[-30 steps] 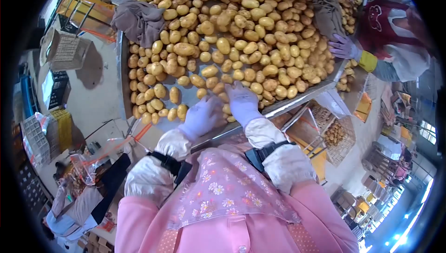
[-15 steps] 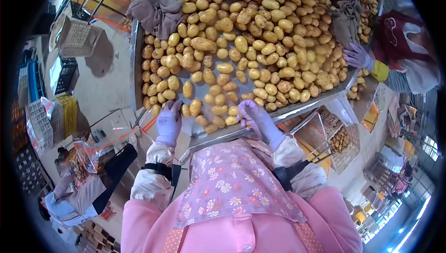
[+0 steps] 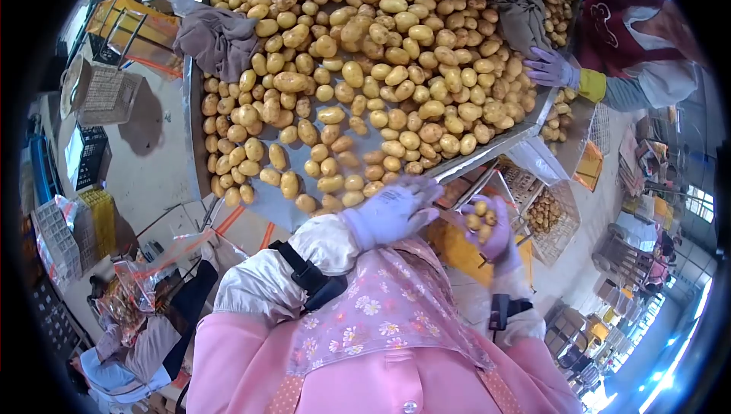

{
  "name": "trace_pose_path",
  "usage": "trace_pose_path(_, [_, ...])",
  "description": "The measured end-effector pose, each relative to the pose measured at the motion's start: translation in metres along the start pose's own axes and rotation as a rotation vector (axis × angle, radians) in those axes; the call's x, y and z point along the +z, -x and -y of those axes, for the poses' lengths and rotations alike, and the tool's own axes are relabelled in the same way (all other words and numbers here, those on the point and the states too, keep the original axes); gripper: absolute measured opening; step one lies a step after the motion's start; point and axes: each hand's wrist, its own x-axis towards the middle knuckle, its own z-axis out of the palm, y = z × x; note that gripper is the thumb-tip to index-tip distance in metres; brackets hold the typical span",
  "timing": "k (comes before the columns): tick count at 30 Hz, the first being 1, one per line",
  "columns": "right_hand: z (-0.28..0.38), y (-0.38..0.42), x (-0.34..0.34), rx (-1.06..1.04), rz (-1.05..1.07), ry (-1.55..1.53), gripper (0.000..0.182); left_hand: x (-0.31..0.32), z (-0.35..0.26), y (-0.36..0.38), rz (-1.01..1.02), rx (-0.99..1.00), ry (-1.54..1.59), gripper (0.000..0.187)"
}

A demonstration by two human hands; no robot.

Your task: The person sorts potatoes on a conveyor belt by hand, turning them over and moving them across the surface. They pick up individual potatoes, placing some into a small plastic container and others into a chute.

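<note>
My left hand (image 3: 392,212), in a lilac glove, reaches across my front over the near edge of the metal sorting table (image 3: 266,199). Its fingers are stretched out to the right and I see nothing held. Beyond the table's edge, my right hand (image 3: 496,233) is cupped palm up around several small potatoes (image 3: 480,222). Many yellow-brown potatoes (image 3: 426,71) cover the table, most thickly at the back and right. A looser group of potatoes (image 3: 330,183) lies just beyond my left hand.
A grey cloth (image 3: 218,42) hangs on the table's left rim. At the right, a co-worker's gloved hand (image 3: 552,69) rests near another dark cloth (image 3: 524,14). A crate (image 3: 550,212) with potatoes stands below right. Another person (image 3: 133,349) is at lower left.
My left hand has swung right across the table's front. My right hand has moved right, off the table, and now holds several small potatoes. The co-worker's upper hand has shifted left over the pile.
</note>
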Motion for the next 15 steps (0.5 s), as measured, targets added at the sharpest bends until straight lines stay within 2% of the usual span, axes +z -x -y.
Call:
trace_pose_path(2, [0.003, 0.01, -0.094, -0.233, -0.774, 1.157, 0.039, -0.013, 0.022, 0.012, -0.222, 0.133, -0.64, 0.057])
trace_pose_path(3, [0.007, 0.011, -0.089, -0.234, -0.777, 1.155, 0.039, -0.029, 0.023, 0.022, -0.218, 0.03, -0.71, 0.055])
trace_pose_path(4, [0.014, 0.011, -0.079, -0.455, -0.895, 1.316, 0.036, -0.045, 0.024, 0.034, -0.216, -0.076, -0.779, 0.053])
trace_pose_path(5, [0.02, 0.006, -0.064, -0.684, -1.004, 1.468, 0.034, -0.05, 0.04, 0.049, -0.219, -0.056, -0.805, 0.055])
trace_pose_path(7, [0.024, -0.049, -0.019, -0.965, -0.732, 2.077, 0.034, -0.052, 0.044, 0.065, -0.198, -0.086, -0.827, 0.057])
trace_pose_path(8, [0.013, -0.078, 0.041, -0.955, -0.728, 1.75, 0.036, -0.05, 0.046, 0.069, -0.196, -0.095, -0.831, 0.057])
trace_pose_path(9, [-0.001, -0.11, 0.058, -0.882, -0.472, 1.72, 0.044, -0.048, 0.051, 0.074, -0.204, -0.108, -0.837, 0.057])
trace_pose_path(10, [-0.024, -0.142, 0.098, -0.778, -0.425, 1.449, 0.055, -0.048, 0.054, 0.082, -0.216, -0.127, -0.845, 0.058])
trace_pose_path(11, [-0.042, -0.156, 0.139, -0.73, -0.474, 2.071, 0.063, -0.052, 0.051, 0.089, -0.217, -0.104, -0.824, 0.057])
trace_pose_path(12, [-0.067, -0.178, 0.148, -0.772, -0.373, 2.193, 0.066, -0.053, 0.05, 0.101, -0.241, -0.117, -0.807, 0.056])
trace_pose_path(13, [-0.077, -0.178, 0.181, -0.564, -0.206, 2.186, 0.067, -0.054, 0.051, 0.115, -0.28, -0.148, -0.799, 0.054])
trace_pose_path(14, [-0.096, -0.187, 0.179, -0.732, -0.113, 2.134, 0.069, -0.057, 0.053, 0.129, -0.318, -0.172, -0.79, 0.052])
trace_pose_path(15, [-0.094, -0.197, 0.171, -0.8, 0.163, 2.221, 0.069, -0.065, 0.052, 0.144, -0.322, -0.185, -0.79, 0.052])
